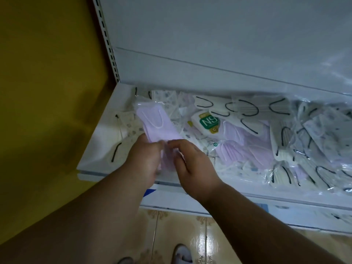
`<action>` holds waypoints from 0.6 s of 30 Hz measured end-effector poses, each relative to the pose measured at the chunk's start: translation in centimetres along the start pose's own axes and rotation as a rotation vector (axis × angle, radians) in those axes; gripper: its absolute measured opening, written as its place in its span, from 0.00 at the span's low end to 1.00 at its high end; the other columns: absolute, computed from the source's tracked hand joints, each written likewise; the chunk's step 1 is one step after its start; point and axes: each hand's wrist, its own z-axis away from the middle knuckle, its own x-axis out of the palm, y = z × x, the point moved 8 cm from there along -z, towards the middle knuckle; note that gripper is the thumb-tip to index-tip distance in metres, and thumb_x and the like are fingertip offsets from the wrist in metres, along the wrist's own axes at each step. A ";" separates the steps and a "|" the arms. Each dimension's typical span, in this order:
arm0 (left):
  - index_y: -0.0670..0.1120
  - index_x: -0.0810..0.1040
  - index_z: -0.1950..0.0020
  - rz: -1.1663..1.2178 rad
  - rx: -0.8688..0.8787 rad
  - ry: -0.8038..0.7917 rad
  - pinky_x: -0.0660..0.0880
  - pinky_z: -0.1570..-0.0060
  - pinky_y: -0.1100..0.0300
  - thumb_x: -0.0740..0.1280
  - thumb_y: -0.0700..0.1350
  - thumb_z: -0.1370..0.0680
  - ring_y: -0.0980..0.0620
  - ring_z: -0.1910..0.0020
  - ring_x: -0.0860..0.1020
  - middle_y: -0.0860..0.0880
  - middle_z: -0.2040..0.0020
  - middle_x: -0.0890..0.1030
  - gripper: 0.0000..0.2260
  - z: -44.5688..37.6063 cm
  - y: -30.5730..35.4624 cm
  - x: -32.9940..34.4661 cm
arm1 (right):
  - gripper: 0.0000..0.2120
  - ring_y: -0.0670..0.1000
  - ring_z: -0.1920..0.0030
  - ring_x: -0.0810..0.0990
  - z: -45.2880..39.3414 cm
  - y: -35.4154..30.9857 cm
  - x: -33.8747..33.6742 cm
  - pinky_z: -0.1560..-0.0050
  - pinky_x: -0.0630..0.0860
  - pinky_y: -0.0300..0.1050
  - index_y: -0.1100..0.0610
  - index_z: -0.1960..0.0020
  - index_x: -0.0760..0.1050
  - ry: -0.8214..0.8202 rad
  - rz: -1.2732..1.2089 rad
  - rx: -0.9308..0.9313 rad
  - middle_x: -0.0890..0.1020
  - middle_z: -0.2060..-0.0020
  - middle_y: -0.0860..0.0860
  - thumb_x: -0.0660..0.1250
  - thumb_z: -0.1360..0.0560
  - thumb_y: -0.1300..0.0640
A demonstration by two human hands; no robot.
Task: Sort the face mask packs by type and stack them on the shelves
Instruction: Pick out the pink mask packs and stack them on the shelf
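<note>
Two hands on one pink pack [152, 124] above shelf [99, 147] left end: left hand [142, 161] grips its near end, right hand [192, 161] pinches same end. Loose packs cover shelf, incl. N9 pack [206, 123], more pink packs [245, 147], white packs [285, 141] at right.

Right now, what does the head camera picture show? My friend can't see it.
Two hands, the left hand and right hand, hold a pink mask pack over a white shelf heaped with mixed mask packs. A green-labelled pack lies in the heap, beside cream packs with black ear loops.
</note>
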 end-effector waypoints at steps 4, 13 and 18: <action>0.50 0.82 0.52 -0.150 0.013 0.025 0.78 0.43 0.38 0.63 0.36 0.23 0.40 0.49 0.83 0.44 0.50 0.85 0.11 0.0 -0.7 0.8 | 0.19 0.62 0.30 0.70 -0.3 4.6 -3.4 0.31 0.70 0.57 0.56 0.36 0.78 0.167 0.353 0.202 0.70 0.28 0.60 0.56 0.23 0.58; 0.52 0.79 0.50 -0.233 -0.024 0.036 0.78 0.41 0.40 0.64 0.40 0.21 0.39 0.46 0.81 0.44 0.47 0.83 0.07 0.0 -2.8 3.6 | 0.17 0.61 0.34 0.73 -0.2 13.4 -7.1 0.34 0.71 0.53 0.57 0.30 0.69 0.049 0.516 0.527 0.73 0.32 0.58 0.55 0.18 0.58; 0.48 0.78 0.39 -0.158 -0.092 0.035 0.75 0.38 0.44 0.64 0.49 0.18 0.43 0.45 0.80 0.46 0.43 0.82 0.10 0.8 -3.0 5.0 | 0.13 0.58 0.46 0.82 1.9 6.2 -8.2 0.43 0.75 0.48 0.61 0.41 0.81 0.322 0.333 0.092 0.84 0.47 0.58 0.62 0.22 0.62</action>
